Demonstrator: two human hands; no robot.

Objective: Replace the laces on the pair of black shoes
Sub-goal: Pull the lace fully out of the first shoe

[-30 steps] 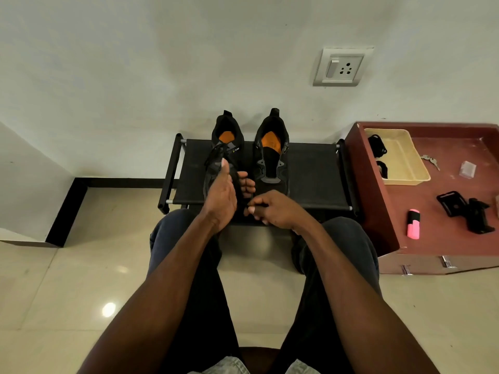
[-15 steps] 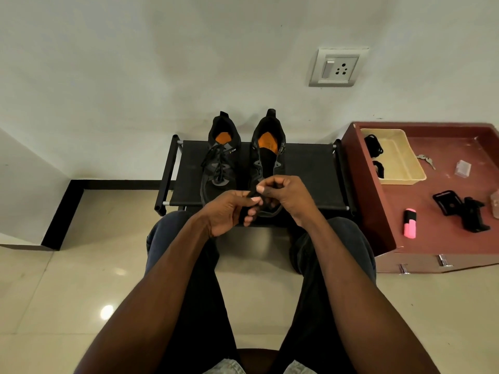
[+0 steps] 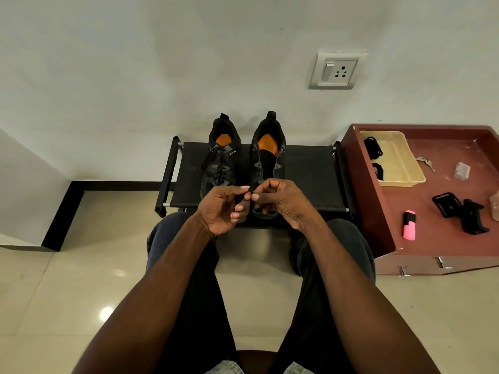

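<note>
Two black shoes with orange insoles stand side by side on a low black rack (image 3: 310,179), heels toward the wall. The left shoe (image 3: 222,157) is laced with a black lace. The right shoe (image 3: 268,155) has bare eyelets and an open tongue. My left hand (image 3: 220,209) and my right hand (image 3: 280,201) meet over the toes of the shoes. Both pinch a short piece of black lace (image 3: 249,194) between thumb and fingertips. The toes of both shoes are partly hidden by my hands.
A red-brown wooden box (image 3: 445,238) sits to the right, holding a cream tray (image 3: 399,168) with black laces (image 3: 374,151), keys (image 3: 425,161), a pink highlighter (image 3: 409,229) and a black holder (image 3: 461,211). A wall socket (image 3: 337,70) is above. My knees are under the rack's front edge.
My left hand came off the left shoe and moved right to meet my right hand. Both hands rose slightly and now pinch the lace between them in front of the right shoe.
</note>
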